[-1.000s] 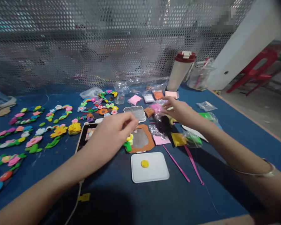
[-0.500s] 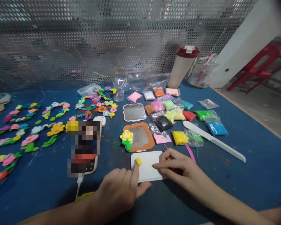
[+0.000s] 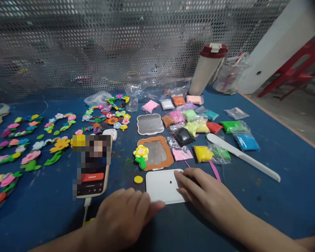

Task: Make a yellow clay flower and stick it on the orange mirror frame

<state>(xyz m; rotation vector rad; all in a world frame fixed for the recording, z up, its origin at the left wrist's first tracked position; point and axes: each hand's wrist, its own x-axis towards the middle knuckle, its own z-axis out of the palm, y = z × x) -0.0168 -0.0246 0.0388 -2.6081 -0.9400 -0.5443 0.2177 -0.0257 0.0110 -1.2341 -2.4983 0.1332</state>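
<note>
A white rectangular board [image 3: 160, 189] lies in front of me, with a tiny black dot [image 3: 170, 182] on its surface. My right hand [image 3: 202, 189] rests over the board's right end, its fingers apart and stretched onto it, holding nothing visible. Just left of the board, a flat yellow clay disc [image 3: 138, 179] lies on the blue table. My left hand [image 3: 123, 213] is at the front left corner, fingers curled under and thumb reaching along the board's front edge. Its fingertips are hidden, and nothing shows in it. Beyond is a brown clay-edged mirror [image 3: 168, 154] with a yellow flower [image 3: 141, 152].
A phone [image 3: 94, 168] on a cable lies left, beside several flower-decorated clay frames [image 3: 60, 143]. Bagged coloured clay [image 3: 203, 153], a bare white-rimmed mirror [image 3: 150, 124] and a white comb [image 3: 244, 157] lie farther off. A tumbler [image 3: 208, 70] stands by the perforated metal panel [image 3: 107, 45].
The yellow clay has left my left fingertip and lies on the table. My left hand has drawn back. The dark bit from my right fingers sits on the board, and those fingers have parted.
</note>
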